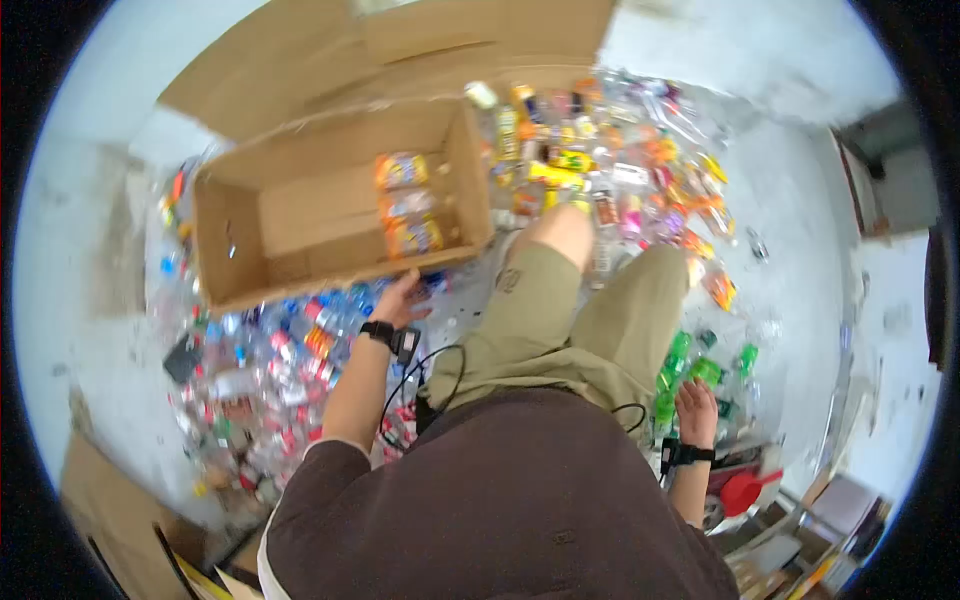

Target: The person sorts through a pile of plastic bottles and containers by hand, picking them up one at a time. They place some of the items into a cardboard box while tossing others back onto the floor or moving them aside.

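Note:
My left hand [403, 300] is at the near rim of a large open cardboard box [330, 285], fingers apart and nothing in them. In the box, a few bottles with orange labels [415, 237] lie against the right end. Below the box, many clear plastic bottles with red and blue caps [285, 350] are heaped on the floor. On the other side, my right hand [697, 408] hangs beside green plastic bottles [672, 365], its fingers stretched out with no bottle visible in them. Both wrists wear black straps with small devices.
Bottles with yellow, orange and purple labels [610, 170] cover the floor ahead of my knees. A tall cardboard sheet [420, 50] stands behind the box. To the lower right are a red dipper [741, 492] and a cluttered rack [800, 540]. Black cables loop at my waist.

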A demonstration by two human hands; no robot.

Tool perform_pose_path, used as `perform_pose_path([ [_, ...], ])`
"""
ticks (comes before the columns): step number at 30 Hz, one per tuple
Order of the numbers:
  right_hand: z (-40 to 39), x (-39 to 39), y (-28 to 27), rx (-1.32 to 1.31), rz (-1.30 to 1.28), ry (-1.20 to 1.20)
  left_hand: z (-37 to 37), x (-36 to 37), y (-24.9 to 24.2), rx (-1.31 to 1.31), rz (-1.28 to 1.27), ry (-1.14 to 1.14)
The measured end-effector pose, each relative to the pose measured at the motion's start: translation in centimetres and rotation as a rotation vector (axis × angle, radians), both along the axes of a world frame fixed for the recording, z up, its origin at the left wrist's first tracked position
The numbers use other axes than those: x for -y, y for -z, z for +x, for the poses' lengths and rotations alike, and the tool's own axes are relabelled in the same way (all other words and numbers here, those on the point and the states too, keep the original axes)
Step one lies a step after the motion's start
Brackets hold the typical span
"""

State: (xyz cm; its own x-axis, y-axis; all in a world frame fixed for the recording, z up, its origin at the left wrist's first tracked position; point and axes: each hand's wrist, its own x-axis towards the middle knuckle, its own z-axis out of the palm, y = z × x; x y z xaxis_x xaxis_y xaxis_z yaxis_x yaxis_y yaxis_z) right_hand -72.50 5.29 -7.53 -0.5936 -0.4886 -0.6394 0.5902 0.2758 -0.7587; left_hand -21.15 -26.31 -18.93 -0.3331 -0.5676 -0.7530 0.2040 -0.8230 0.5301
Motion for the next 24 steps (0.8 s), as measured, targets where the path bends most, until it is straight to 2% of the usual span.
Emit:
perform_pose_path([
  [2,-0.2,-0.7,0.3,0.003,0.006,-0.032,1.1,-0.2,-2.6,-0.069,0.065,-0.469],
  [3,-0.4,-1.0,0.5,0.001,0.022,-0.032,2.0,0.5,-2.7,-0.072,0.06,-0.488],
  [5,-0.6,-1.2,0.5,-0.012,0.034,-0.027,4.1,2.3,-2.6,-0.082,0.12,-0.762],
  [7,-1.0,-1.3,0.4,-0.021,0.009,-0.01,6.4,5.0,1.9,-0.139,0.051,-0.703],
  [8,-1.1,-1.2,0.3,-0.023,0.005,-0.011,5.8,5.5,0.7,-0.079,-0.117,-0.671],
  [10,-1.2,-0.8,0.1,-0.047,-0.03,-0.009,5.8,6.4,1.4,-0.122,-0.1,-0.734],
  [12,-1.4,-1.3,0.4,-0.032,-0.058,-0.012,4.9,5.5,-0.6,-0.106,-0.084,-0.754],
  [14,-1.3,-1.7,0.5,-0.017,-0.07,0.019,2.8,4.7,-4.9,-0.105,-0.274,-0.845],
  [17,-1.3,-2.9,1.7,-0.008,-0.067,0.056,3.8,5.6,-6.5,-0.274,-0.248,-0.88],
  [20,-0.8,-3.0,1.9,0.015,-0.058,0.11,0.9,5.0,-9.0,-0.325,-0.321,-0.975],
  [24,-0.7,-3.8,3.4,0.037,-0.093,0.112,-3.0,5.7,-9.0,-0.256,-0.4,-1.11],
])
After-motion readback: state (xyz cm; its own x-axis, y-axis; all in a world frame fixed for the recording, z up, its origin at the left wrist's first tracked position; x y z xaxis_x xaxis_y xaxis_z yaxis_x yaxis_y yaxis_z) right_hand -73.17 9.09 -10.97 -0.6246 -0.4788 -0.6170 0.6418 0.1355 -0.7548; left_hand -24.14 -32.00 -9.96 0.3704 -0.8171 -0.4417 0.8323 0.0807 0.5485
